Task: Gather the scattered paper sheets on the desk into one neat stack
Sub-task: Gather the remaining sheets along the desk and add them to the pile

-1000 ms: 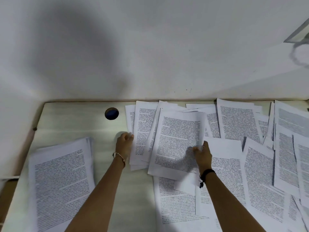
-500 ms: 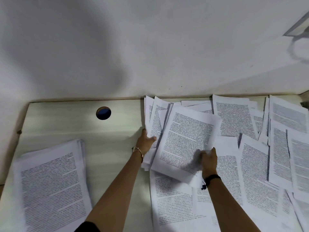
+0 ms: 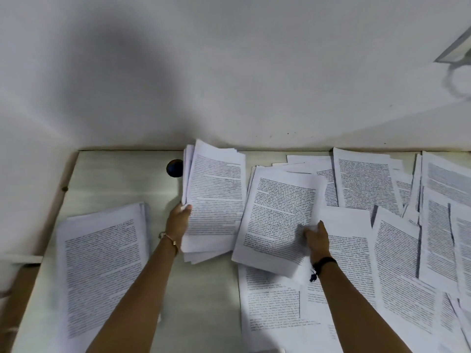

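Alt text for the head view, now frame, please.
A person's left hand grips a bundle of printed white paper sheets tilted up from a pale wooden desk, while the right hand pinches the edge of another printed batch. A gathered paper stack lies at the left; loose printed sheets overlap across the right.

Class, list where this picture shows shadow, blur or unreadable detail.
Head view: a broad soft shadow darkens the wall; head view: the bundle of sheets in the left hand smears at its top edge; head view: print on the stack and the sheet the right hand pinches is unreadably soft.
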Demonstrator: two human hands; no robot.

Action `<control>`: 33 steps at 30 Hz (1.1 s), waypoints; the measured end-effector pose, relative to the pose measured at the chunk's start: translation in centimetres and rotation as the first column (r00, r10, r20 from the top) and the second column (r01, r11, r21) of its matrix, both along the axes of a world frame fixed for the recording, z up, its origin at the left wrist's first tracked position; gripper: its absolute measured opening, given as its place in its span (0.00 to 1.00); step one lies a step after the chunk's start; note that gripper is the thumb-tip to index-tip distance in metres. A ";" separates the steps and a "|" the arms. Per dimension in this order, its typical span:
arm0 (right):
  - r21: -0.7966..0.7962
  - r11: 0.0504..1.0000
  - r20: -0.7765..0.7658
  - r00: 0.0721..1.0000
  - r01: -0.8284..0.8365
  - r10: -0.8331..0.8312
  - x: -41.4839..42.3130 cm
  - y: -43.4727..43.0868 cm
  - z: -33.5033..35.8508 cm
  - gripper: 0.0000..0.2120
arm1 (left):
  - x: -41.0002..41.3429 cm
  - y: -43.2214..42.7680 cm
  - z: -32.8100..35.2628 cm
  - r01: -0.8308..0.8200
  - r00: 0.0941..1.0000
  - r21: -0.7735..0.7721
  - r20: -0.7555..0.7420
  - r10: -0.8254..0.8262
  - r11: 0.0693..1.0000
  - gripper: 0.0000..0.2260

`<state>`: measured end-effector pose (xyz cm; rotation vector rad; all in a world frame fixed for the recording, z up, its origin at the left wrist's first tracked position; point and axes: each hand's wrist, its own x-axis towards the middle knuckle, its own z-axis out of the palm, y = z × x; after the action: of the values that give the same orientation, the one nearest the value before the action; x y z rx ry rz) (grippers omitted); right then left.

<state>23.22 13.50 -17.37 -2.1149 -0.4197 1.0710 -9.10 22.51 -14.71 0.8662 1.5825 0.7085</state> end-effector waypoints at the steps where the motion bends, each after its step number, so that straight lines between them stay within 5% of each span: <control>1: 0.022 0.999 -0.043 0.999 -0.032 0.033 -0.7 0.2 0.2 0.10 | -0.8 -0.7 0.2 -0.016 1.000 -0.007 -0.024 0.016 1.000 0.13; 6: 0.187 0.964 -0.240 0.943 -0.187 0.229 -6.5 1.1 1.9 0.12 | -3.9 -6.2 -0.8 -0.040 0.997 -0.104 -0.068 0.033 0.994 0.17; 10: 0.129 0.900 -0.151 0.889 -0.417 0.433 -10.4 1.1 1.4 0.21 | -5.3 -9.6 -1.9 0.043 0.999 -0.199 0.008 -0.043 0.979 0.17; 13: 0.070 0.828 0.025 0.831 -0.557 0.556 -13.3 0.4 1.2 0.24 | -5.4 -11.0 -2.1 -0.032 0.996 -0.192 0.081 0.049 0.981 0.22; 17: 0.130 0.885 0.166 0.890 -0.446 0.424 -16.0 -0.7 0.4 0.24 | -4.5 -11.2 -2.2 -0.233 0.972 -0.166 -0.042 0.229 0.958 0.12; 23: -0.025 0.793 0.450 0.701 -0.608 0.552 -17.0 -1.3 -0.5 0.21 | -3.8 -11.4 -2.4 -0.165 0.978 -0.050 -0.136 0.157 0.985 0.17; 28: -0.061 0.692 0.438 0.603 -0.720 0.666 -16.9 -1.7 -0.9 0.20 | -4.0 -11.1 -2.6 -0.108 0.986 -0.091 -0.136 0.096 0.990 0.17; 33: 0.003 0.760 0.465 0.673 -0.650 0.574 -15.8 -1.7 -1.0 0.15 | -5.1 -10.6 -1.6 -0.124 0.986 0.021 -0.108 0.125 0.992 0.23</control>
<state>7.38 11.77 -18.38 -2.0876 -1.4918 0.8329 -14.19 11.93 -16.29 0.8333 1.7427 0.7724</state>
